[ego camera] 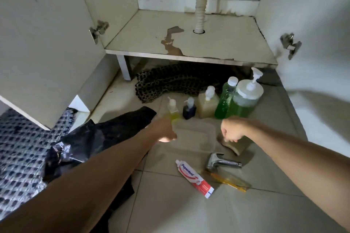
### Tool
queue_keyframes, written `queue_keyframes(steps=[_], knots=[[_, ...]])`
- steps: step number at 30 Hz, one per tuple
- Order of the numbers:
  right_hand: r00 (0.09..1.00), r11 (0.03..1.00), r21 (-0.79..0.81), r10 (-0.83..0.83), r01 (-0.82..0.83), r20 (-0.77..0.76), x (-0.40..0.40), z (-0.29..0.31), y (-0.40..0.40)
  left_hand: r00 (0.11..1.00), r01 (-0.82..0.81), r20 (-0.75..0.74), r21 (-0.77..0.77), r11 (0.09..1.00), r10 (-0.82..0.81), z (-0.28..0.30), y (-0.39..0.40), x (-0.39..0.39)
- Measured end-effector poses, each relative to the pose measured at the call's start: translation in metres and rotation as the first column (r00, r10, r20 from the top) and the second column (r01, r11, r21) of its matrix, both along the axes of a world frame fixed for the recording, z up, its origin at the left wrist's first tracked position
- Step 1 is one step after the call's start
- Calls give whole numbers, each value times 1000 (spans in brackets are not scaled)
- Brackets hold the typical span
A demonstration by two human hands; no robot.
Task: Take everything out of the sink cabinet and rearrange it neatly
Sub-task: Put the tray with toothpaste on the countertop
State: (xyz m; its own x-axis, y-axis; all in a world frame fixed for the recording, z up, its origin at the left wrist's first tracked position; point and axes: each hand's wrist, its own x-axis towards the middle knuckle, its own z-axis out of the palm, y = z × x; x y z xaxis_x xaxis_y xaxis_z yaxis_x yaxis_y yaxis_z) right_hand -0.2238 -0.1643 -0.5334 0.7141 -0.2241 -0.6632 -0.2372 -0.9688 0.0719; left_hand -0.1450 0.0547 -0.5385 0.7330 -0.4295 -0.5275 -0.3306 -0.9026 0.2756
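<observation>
Both hands' grip holds clear container.

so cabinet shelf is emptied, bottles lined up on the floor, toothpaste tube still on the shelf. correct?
Not quite. The head view shows the toothpaste tube lying on the floor tiles, near the metal tap. The cabinet shelf is emptied and the bottles stand on the floor.

Corrugated drain pipe drops through the cabinet floor at 12 o'clock. 2 metal hinges: one at 10 o'clock, one at 2 o'clock. Dark patterned mat lies on the tiled floor under the cabinet.
</observation>
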Motion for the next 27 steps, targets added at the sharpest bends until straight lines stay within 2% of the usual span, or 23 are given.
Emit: queue_keyframes(steps=[3,5,7,11,15,18,21,22,24,27], knots=[[998,999,-5,-51,51,-34,0,-24,-26,991,-109,78,27,994,106,-38,-17,-1],[997,994,81,-66,68,-29,-2,-38,-32,985,-139,106,43,989,133,-60,-19,-2],[998,994,108,4,3,-65,-11,-52,-24,983,-158,107,57,986,151,-77,-14,-2],[984,986,24,169,-168,-62,-35,-74,0,963,-266,22,-55,962,268,-101,-3,2],[989,988,-46,145,-146,-28,-48,-92,15,898,-439,-94,-132,889,430,-111,-4,8],[976,989,-60,126,-138,-178,-40,-78,16,865,-499,-173,-206,842,471,-115,-7,8],[885,997,-42,36,-63,-464,-20,-56,-3,855,-517,-203,-263,814,477,-117,-7,9],[866,1000,-25,-1,-13,-500,-13,-47,-9,861,-508,-192,-281,814,471,-115,-6,10],[899,997,67,-3,36,-438,-1,-27,-13,872,-489,-189,-293,821,452,-115,-2,11],[981,985,169,54,-22,-185,12,-14,9,884,-466,-202,-293,835,422,-114,4,8]])
